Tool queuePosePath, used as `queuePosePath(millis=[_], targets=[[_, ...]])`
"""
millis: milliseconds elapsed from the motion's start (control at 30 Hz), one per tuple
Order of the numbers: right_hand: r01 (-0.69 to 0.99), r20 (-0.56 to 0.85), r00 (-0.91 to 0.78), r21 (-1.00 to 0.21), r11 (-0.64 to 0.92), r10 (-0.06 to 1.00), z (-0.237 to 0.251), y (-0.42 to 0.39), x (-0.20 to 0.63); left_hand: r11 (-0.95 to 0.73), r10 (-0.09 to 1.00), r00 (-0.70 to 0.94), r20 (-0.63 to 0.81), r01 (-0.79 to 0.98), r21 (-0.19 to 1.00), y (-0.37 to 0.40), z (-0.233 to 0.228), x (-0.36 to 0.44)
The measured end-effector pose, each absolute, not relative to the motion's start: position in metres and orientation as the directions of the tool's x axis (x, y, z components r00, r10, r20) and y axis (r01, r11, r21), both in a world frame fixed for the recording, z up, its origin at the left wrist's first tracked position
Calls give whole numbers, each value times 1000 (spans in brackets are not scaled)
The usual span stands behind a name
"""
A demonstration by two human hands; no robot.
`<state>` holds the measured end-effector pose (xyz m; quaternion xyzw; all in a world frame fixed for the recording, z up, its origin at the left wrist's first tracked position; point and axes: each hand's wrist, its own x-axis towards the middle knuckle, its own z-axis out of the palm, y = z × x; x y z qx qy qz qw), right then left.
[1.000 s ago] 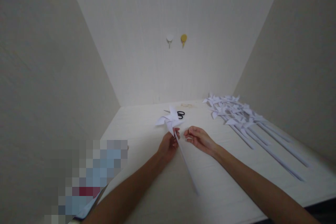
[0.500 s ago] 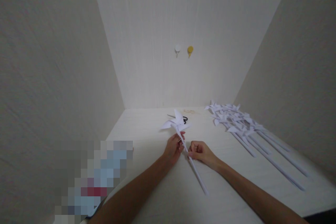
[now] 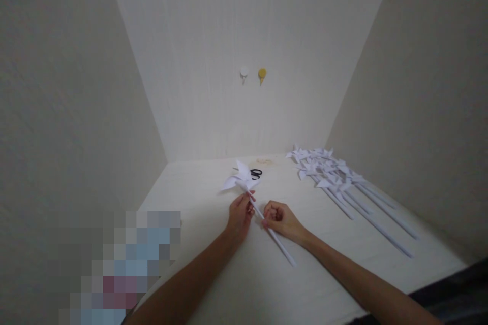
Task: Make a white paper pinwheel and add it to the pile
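Both grips clamped on paper pinwheel [image 3: 241,179] stick, left hand [image 3: 239,215] under head, right hand [image 3: 281,220] at four o'clock, steadying.

surface: pale table [image 3: 213,284] boxed in by walls
right side: my pile of white paper pinwheels [image 3: 343,183], lying flat
back: black scissors [image 3: 255,173], rubber bands [image 3: 267,162] just beside them

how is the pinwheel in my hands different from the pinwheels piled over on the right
The held pinwheel is alone, while the pinwheels on the right lie bunched in an overlapping row. The held pinwheel is gripped by the left hand and right hand, with its head raised; the pinwheels on the right lie flat on the table, untouched. Both are white paper with long white sticks.
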<state>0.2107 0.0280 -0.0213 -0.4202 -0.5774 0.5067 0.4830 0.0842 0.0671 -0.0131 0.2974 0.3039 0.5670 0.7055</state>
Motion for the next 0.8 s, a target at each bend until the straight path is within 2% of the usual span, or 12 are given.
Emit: queuePosePath(millis=[300, 533, 800], targets=[[91, 64, -53, -993, 69, 997, -12, 29, 204, 153, 988, 113, -104, -633, 759, 69, -10, 85], [245, 59, -79, -966, 77, 995, -5, 27, 209, 150, 987, 137, -81, -632, 761, 67, -7, 85], [393, 108, -52, -912, 120, 993, 5, 30, 237, 241, 969, 203, -143, -621, 746, 71, -10, 83]])
